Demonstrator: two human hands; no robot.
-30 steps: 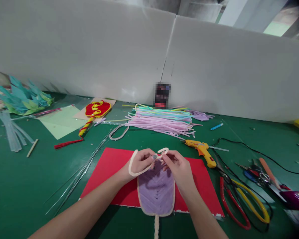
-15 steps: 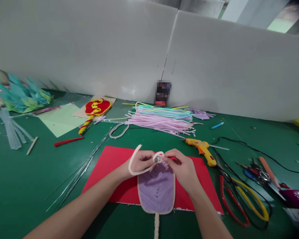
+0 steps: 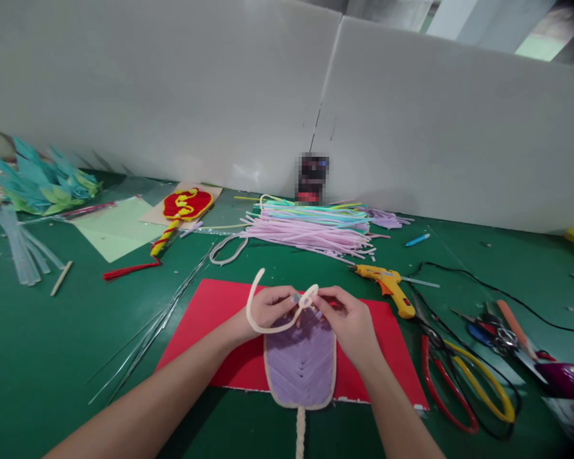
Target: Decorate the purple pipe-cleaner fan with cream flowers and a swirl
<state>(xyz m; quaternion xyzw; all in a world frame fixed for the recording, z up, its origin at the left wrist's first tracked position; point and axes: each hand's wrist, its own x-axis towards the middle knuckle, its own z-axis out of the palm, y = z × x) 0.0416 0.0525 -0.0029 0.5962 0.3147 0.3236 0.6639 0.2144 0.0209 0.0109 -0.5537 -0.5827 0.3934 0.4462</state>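
A cream pipe cleaner [image 3: 273, 330] is bent into a small loop between my hands, its free end curving up on the left. My left hand [image 3: 273, 307] pinches it beside the loop. The fingertips of my right hand [image 3: 347, 319] are closed on the loop's right side. Under both hands lies a purple fan-shaped piece [image 3: 300, 363] with a cream edging and a twisted cream handle [image 3: 300, 433] pointing toward me. Its upper end is partly hidden by my fingers. Beneath it is a red board [image 3: 229, 357].
Bundled pink and teal pipe cleaners [image 3: 310, 233] lie behind the board. On the right are a yellow glue gun [image 3: 387, 287], red-and-yellow-handled pliers [image 3: 452, 376] and a black cord. A red-and-yellow fan [image 3: 186, 204], thin wires [image 3: 160, 325] and glue sticks [image 3: 23, 248] lie left.
The pipe cleaner's loop has shifted slightly right and up and tilted. Its free end has swung a little left and down. Both hands keep their places.
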